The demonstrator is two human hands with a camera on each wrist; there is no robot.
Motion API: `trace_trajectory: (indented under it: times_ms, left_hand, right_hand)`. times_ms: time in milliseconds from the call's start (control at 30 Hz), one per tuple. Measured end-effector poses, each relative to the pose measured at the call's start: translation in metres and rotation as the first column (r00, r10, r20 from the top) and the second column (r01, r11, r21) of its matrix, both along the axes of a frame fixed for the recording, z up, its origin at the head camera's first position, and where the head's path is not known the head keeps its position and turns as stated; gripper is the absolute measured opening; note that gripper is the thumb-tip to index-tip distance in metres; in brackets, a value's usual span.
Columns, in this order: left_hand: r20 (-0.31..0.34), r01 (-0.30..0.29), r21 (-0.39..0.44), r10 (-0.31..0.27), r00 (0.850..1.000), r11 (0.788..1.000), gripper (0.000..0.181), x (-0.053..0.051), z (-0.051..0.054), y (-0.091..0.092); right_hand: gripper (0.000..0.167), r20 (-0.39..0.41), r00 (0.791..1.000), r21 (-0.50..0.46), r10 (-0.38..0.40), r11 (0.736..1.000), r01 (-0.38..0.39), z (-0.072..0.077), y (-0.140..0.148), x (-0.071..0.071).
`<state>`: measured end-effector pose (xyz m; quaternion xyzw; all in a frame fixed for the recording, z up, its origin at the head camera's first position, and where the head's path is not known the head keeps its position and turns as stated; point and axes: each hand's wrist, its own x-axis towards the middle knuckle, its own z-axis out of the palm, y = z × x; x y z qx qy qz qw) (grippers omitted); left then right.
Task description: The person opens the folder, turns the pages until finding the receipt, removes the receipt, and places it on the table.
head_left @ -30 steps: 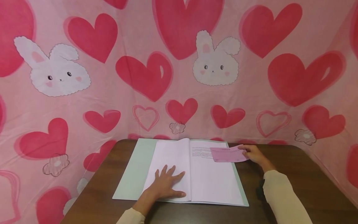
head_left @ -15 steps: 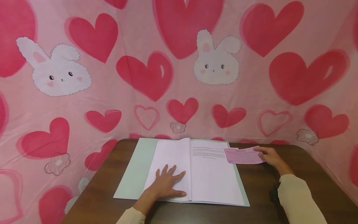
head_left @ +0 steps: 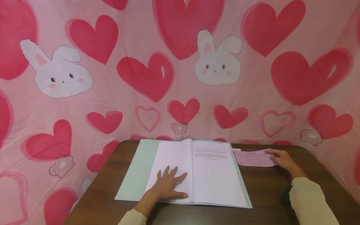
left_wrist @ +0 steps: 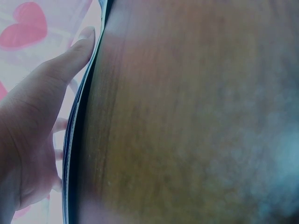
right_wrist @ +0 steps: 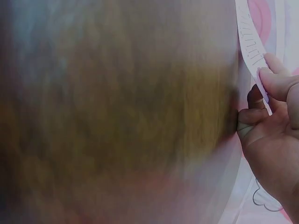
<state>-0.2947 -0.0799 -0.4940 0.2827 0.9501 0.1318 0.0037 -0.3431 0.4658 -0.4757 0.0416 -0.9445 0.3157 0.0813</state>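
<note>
An open pale green folder (head_left: 139,168) lies on the table with white sheets in it. My left hand (head_left: 167,186) rests on the left page (head_left: 171,154), fingers spread. The right page (head_left: 216,181) carries a short block of printed text near its top. To the right of the folder, my right hand (head_left: 284,161) pinches a pink printed paper slip (head_left: 254,158) by its right end, between thumb and fingers. In the right wrist view the slip (right_wrist: 252,46) is seen nearly edge-on in the right hand (right_wrist: 275,135). The left wrist view shows the left thumb (left_wrist: 70,60) over the folder's edge.
The dark brown wooden table (head_left: 270,193) extends around the folder. A small pale strip (head_left: 235,150) sticks out between the folder's upper right edge and the slip. A pink curtain (head_left: 180,90) with hearts and rabbits hangs behind and beside the table.
My right hand has moved right with the pink slip, from over the right page to beyond the folder's right edge. The left hand has stayed on the left page.
</note>
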Motion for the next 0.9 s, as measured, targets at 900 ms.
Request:
trace_trajectory:
  times_ms: [900]
  left_hand:
    - [0.041,-0.006,-0.015,0.007,0.999,1.0,0.087,0.001,0.002,0.0]
  right_hand:
    - [0.043,0.134,0.989,-0.003,-0.061,0.998,0.062,0.008,0.02,0.017]
